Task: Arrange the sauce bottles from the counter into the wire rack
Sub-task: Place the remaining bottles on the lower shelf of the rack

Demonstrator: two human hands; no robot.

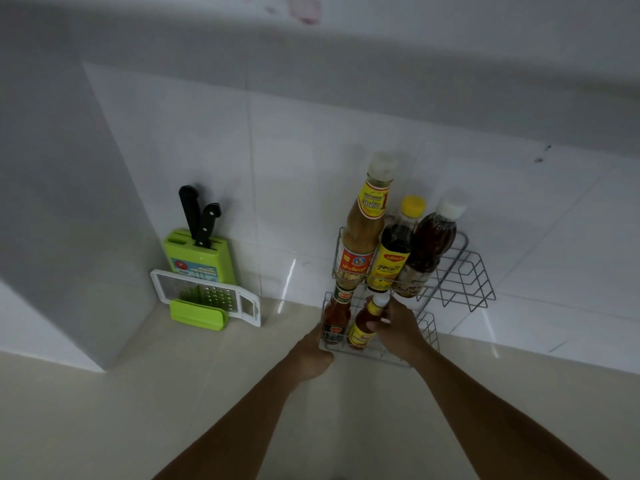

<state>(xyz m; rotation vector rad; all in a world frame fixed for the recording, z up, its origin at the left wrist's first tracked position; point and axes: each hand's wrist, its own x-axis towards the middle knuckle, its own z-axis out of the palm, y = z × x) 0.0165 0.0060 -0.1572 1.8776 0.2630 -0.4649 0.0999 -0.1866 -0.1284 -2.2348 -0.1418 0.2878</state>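
Observation:
A two-tier grey wire rack (464,271) stands against the tiled wall. Its upper tier holds a tall tan sauce bottle (363,230), a dark bottle with a yellow cap (394,251) and a dark brown bottle with a white cap (431,247). In the lower tier stands a red sauce bottle (336,318). Beside it is an orange sauce bottle with a yellow label (363,325), tilted, with my right hand (398,329) shut on its neck. My left hand (313,355) grips the rack's lower left front corner.
A green knife block (199,258) with two black-handled knives stands left by the wall. A white and green grater (207,297) leans in front of it. A white box-like wall juts out at far left. Beige counter (173,393) spreads in front.

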